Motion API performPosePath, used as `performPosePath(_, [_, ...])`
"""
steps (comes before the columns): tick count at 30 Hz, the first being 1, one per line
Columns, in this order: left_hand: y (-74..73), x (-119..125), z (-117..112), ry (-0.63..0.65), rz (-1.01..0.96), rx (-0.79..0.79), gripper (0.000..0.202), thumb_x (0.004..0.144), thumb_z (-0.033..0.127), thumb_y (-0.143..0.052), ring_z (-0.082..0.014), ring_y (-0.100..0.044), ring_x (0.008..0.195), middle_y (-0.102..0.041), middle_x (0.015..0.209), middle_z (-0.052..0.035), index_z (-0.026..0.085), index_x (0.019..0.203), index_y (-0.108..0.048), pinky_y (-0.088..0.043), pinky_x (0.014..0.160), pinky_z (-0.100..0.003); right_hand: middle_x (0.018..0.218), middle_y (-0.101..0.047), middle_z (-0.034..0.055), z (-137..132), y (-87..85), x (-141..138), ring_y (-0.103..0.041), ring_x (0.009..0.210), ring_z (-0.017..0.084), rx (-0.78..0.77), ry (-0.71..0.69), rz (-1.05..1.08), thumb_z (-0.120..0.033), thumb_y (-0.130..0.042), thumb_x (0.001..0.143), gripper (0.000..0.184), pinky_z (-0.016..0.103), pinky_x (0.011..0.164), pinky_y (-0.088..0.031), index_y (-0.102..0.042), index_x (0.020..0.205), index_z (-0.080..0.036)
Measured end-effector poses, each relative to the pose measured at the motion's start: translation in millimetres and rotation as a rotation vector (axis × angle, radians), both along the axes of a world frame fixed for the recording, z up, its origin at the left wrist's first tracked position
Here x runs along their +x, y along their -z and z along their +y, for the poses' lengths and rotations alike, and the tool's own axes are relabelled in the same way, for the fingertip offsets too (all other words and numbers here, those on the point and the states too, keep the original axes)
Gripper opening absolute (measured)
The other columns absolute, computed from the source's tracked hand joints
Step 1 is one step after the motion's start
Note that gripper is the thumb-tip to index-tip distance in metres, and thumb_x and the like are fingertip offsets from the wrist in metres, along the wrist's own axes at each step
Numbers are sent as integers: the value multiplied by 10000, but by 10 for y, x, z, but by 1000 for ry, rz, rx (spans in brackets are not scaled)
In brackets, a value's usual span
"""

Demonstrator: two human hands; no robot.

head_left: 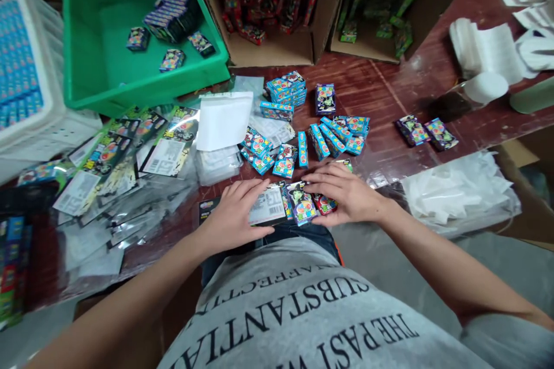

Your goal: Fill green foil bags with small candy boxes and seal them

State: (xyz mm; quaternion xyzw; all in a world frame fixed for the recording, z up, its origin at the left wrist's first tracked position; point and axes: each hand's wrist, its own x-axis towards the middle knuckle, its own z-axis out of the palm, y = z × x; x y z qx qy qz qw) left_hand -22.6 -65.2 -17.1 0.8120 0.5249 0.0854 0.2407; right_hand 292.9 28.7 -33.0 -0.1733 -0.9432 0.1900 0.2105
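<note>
Fingers (pixel 253 187) of the left hand (pixel 234 213): loosely spread, laid over 1 labelled packet (pixel 267 207) at the desk (pixel 381 92)'s near edge; grip cannot be told. Right hand (pixel 346 193): fingers curved over 1 red box (pixel 324 203), tips at 1 purple-fronted box (pixel 302 203) between the 2 hands; firmness of hold unclear. Beyond: blue boxes (pixel 285 160), loosely grouped; farther right, 2 dark purple boxes (pixel 412 130). Left: printed packets (pixel 168 157), heaped. Rear: 1 green tub (pixel 108 17), 2 cartons (pixel 270 49).

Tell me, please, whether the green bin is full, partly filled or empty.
Partly filled: the green bin holds small boxes, some packed together, others loose, with much floor showing.
</note>
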Motion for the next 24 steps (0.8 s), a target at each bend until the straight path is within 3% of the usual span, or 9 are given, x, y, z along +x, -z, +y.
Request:
performPosePath(5, [-117,-66,-61,-21,-48,28,992,799,469,-814,-335,-475,1351,-487,1483,-130,296,1600,-254,-375,1150,-525,1350,-691,117,4,-111,-141,-610,1216,303,-19,3,38,-634,-702,843,632,520,1069,-474,-651,1283,-183])
performPosePath(13, [-221,-189,-199,23,-14,95,983,798,441,-816,-346,-508,1309,-519,1452,-138,276,1603,-278,-396,1122,-512,1296,-713,131,-104,-131,-364,-620,1212,304,25,-24,3,-642,-639,888,608,591,1232,-314,-676,1257,-160])
performPosePath(21, [52,-264,-234,-80,60,125,898,812,447,-778,-364,-514,1282,-529,1407,-191,165,1559,-366,-398,1113,-529,1243,-705,177,-197,5,-825,-621,1183,351,124,13,-90,-591,-633,911,561,650,1240,-292,-712,1197,-115])
performPosePath(24, [84,-317,-239,-71,90,81,924,777,490,-791,-368,-527,1269,-550,1409,-173,191,1553,-386,-406,1079,-528,1241,-703,170,-226,32,-838,-620,1186,348,112,2,-84,-618,-610,918,572,649,1247,-281,-713,1185,-123])
